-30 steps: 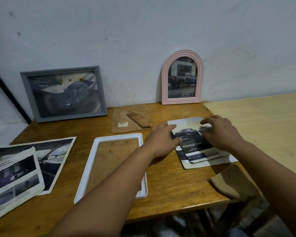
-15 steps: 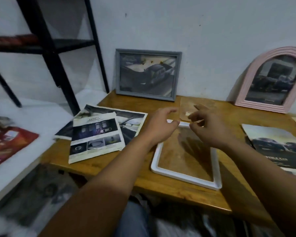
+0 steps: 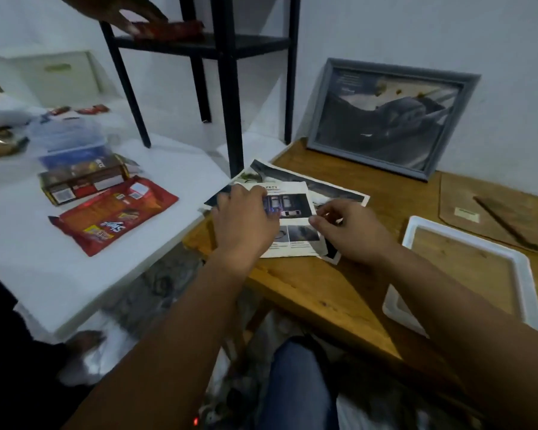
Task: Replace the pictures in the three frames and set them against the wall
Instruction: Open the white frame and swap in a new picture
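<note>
Presently, head view: left hand (image 3: 246, 223) rests flat on the print (image 3: 288, 218) at table's 10 o'clock; right hand (image 3: 351, 231) pinches its right edge. Thin, limp paper; lift by edges. White frame (image 3: 524, 274) lies at 3 o'clock.

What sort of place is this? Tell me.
Probably a room at home, used as a makeshift work corner: a wooden table against a plain wall, snack packets on a white surface, a black metal shelf.
</note>
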